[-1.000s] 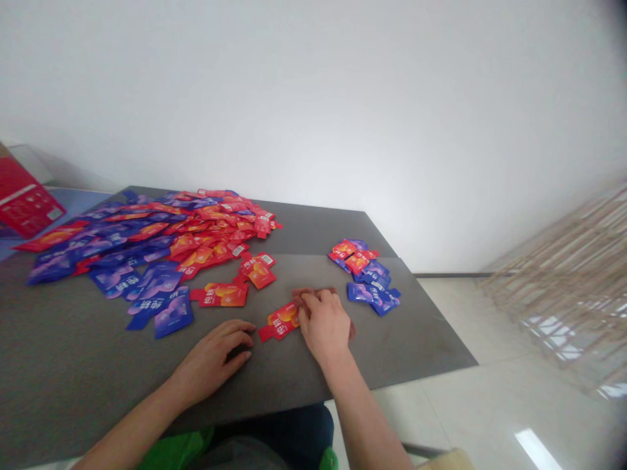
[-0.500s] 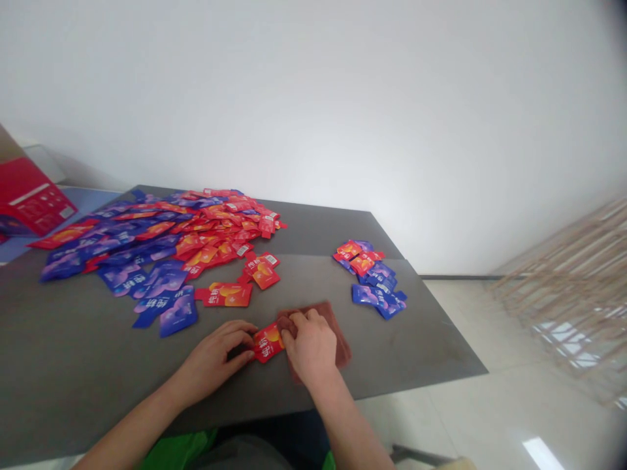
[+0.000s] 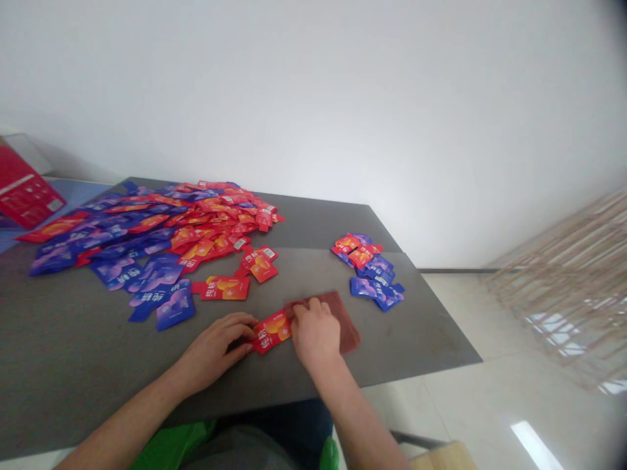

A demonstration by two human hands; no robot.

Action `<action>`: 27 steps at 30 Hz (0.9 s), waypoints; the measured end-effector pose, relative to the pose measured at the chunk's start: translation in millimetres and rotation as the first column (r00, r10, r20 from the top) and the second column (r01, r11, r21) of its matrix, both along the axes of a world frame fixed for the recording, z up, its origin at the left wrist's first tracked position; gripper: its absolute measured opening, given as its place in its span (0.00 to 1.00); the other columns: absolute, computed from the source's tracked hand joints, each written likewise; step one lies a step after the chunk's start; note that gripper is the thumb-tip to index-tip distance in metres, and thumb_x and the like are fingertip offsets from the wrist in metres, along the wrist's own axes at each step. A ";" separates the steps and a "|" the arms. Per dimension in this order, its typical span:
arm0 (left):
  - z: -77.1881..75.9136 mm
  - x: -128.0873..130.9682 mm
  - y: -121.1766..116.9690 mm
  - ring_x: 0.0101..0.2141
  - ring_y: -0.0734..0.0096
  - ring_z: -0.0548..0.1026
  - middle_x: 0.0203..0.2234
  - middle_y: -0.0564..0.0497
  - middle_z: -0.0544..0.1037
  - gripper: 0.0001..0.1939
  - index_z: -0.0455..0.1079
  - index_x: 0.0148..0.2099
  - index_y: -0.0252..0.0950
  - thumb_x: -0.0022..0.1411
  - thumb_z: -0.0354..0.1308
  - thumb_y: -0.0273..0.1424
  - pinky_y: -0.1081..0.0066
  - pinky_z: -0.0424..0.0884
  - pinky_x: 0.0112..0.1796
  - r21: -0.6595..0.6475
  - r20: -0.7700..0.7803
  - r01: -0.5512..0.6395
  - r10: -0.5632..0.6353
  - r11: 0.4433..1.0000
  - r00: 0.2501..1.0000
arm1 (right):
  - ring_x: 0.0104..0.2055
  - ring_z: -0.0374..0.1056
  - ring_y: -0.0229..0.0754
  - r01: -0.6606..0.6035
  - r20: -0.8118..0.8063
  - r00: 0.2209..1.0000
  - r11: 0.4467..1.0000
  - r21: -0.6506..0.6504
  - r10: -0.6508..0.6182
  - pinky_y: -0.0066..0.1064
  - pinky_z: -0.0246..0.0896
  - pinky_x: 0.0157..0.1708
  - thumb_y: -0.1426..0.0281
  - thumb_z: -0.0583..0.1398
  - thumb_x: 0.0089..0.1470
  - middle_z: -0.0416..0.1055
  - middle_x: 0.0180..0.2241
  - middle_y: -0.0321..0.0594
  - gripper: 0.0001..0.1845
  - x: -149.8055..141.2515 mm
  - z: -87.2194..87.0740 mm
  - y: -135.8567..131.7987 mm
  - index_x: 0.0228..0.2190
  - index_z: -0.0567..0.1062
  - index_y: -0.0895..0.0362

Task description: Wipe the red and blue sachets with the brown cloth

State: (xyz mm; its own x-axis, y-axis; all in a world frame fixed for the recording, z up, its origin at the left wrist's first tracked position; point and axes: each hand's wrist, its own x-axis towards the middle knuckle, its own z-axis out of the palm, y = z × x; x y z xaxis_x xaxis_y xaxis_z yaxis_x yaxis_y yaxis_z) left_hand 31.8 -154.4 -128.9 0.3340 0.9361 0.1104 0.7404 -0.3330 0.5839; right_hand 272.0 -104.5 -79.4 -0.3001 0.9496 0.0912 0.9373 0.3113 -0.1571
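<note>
A red sachet (image 3: 272,331) with an orange fruit print lies flat on the table in front of me. At its left end my left hand (image 3: 218,343) is closed, thumb and fingertips gripping the edge. My right hand (image 3: 316,333) grips a folded brown cloth (image 3: 345,326) at the sachet's right end, fingers bent and pressed down. Beneath that hand, the near part of the cloth is hidden, and I cannot tell whether it overlaps the sachet. Another red sachet (image 3: 225,288) lies just beyond my left hand.
A large heap of red and purple-blue sachets (image 3: 196,215) covers the table's far left. To the right is a smaller pile of sachets (image 3: 375,274). A red box (image 3: 29,192) stands at the left edge. The grey table (image 3: 426,339) ends at the right, above a tiled floor.
My right hand and the cloth have slid rightward, so more of the red sachet shows. The left hand stays at the sachet's left end. The view has shifted slightly.
</note>
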 end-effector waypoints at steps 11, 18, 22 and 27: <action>3.5 1.9 -0.2 0.60 0.57 0.73 0.55 0.51 0.80 0.10 0.79 0.45 0.45 0.68 0.56 0.33 0.55 0.69 0.62 0.023 -0.047 0.006 -0.005 1.000 0.999 | 0.44 0.68 0.47 -0.136 -0.031 0.990 0.991 0.012 0.136 0.33 0.61 0.36 0.67 0.61 0.62 0.73 0.41 0.42 0.07 -5.1 -2.0 -18.1 0.39 0.80 0.50; 1.5 0.1 -0.6 0.60 0.56 0.72 0.56 0.50 0.79 0.10 0.79 0.47 0.45 0.69 0.56 0.33 0.54 0.69 0.62 0.007 -0.049 0.002 -0.002 1.000 0.999 | 0.45 0.67 0.47 0.061 -0.072 0.996 0.995 0.084 -0.055 0.34 0.61 0.38 0.66 0.61 0.64 0.72 0.42 0.43 0.08 17.1 14.9 1.1 0.42 0.80 0.49; 0.7 0.1 -0.1 0.61 0.56 0.72 0.57 0.49 0.78 0.11 0.79 0.46 0.44 0.68 0.56 0.31 0.55 0.68 0.62 0.008 -0.051 0.018 -0.018 1.000 0.999 | 0.45 0.66 0.48 -0.154 -0.095 0.982 0.985 0.080 0.161 0.36 0.62 0.39 0.66 0.61 0.64 0.73 0.41 0.42 0.06 -18.6 10.6 -35.7 0.41 0.79 0.49; 2.6 2.5 -0.2 0.61 0.56 0.72 0.55 0.50 0.80 0.11 0.79 0.46 0.44 0.68 0.55 0.31 0.54 0.68 0.62 0.011 -0.053 0.004 -0.004 1.000 0.999 | 0.46 0.67 0.47 -0.093 -0.056 0.994 0.996 0.014 0.094 0.34 0.61 0.39 0.67 0.61 0.63 0.73 0.41 0.42 0.07 1.0 -8.7 -13.9 0.40 0.80 0.51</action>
